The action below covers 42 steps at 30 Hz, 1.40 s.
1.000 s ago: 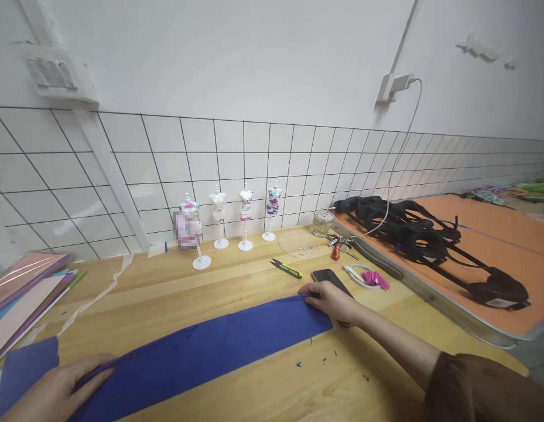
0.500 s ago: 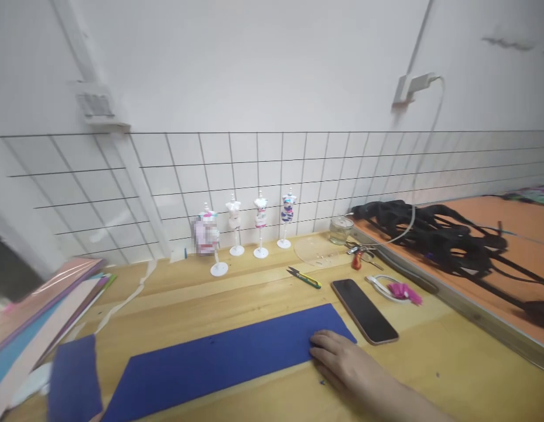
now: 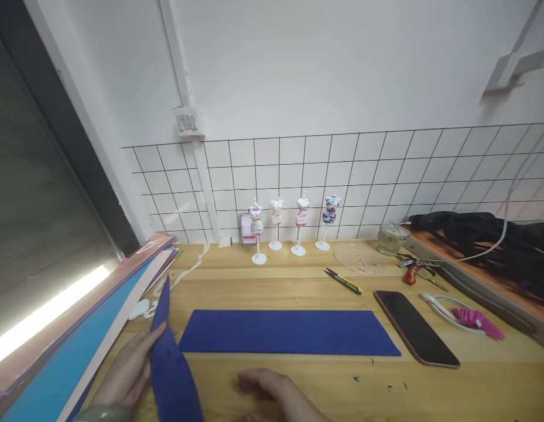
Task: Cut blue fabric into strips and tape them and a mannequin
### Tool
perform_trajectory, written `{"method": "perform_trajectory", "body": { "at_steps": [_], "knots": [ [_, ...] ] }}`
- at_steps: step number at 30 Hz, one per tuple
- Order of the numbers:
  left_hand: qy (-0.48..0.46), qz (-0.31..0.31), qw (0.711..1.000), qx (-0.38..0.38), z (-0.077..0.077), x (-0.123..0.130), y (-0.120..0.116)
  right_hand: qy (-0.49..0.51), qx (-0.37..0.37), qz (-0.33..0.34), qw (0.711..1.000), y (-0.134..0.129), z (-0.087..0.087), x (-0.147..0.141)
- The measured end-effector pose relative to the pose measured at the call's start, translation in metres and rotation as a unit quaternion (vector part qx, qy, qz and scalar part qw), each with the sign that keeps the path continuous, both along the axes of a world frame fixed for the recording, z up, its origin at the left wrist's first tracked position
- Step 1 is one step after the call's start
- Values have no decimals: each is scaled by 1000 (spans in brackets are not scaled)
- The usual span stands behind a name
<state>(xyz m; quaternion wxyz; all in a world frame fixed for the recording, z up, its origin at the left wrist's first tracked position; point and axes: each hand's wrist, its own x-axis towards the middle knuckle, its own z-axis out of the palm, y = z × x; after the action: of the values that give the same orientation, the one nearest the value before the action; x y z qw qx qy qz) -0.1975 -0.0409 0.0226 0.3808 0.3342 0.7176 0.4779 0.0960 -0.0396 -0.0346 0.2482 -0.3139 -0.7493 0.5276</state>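
Note:
My left hand grips a bent dark blue sheet at the lower left, its thumb across the front face. A long flat blue piece lies on the wooden table. Just below that piece, my right hand hovers with fingers curled and a little apart, holding nothing visible; its lower part is cut off by the frame edge. Small blue scraps lie to the right of it.
Stacked coloured sheets fill the left side. Four mini mannequins stand at the back. Yellow-green snips, a phone, a glass jar and a white cable with pink material lie rightward.
The view has swung left. My right hand has come off the long blue piece. My left hand has lifted the other blue sheet from the table.

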Motion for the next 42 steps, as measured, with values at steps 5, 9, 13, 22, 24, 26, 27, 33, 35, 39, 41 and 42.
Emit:
{"method": "perform_trajectory", "body": {
  "at_steps": [5,9,13,22,24,26,27,33,35,39,41,42],
  "knots": [
    [-279,67,955,68,21,36,-9,130,-189,-12,973,-3,15,-60],
    [-306,61,948,62,30,57,-12,191,-302,-14,934,-1,12,-72],
    [-390,26,918,61,28,65,-10,157,-333,-52,928,3,16,-41],
    [-454,9,883,120,-8,93,19,220,-327,-109,913,20,39,59],
    [-459,6,881,114,-11,98,24,198,-312,-120,921,22,38,78],
    [-453,1,885,105,-13,102,29,183,-300,-128,927,23,39,94],
    [-445,-2,890,99,-14,104,31,178,-298,-133,928,23,39,100],
    [-278,0,956,89,-31,107,37,109,-271,-136,947,20,30,132],
    [-179,6,978,104,-36,102,39,72,-260,-133,954,18,26,142],
    [23,-1,994,108,-39,84,53,27,-238,-128,963,13,21,156],
    [109,-18,990,92,-38,78,63,14,-227,-124,966,11,18,160],
    [146,-29,985,82,-37,77,69,10,-227,-118,967,10,15,161]
  ]
}}
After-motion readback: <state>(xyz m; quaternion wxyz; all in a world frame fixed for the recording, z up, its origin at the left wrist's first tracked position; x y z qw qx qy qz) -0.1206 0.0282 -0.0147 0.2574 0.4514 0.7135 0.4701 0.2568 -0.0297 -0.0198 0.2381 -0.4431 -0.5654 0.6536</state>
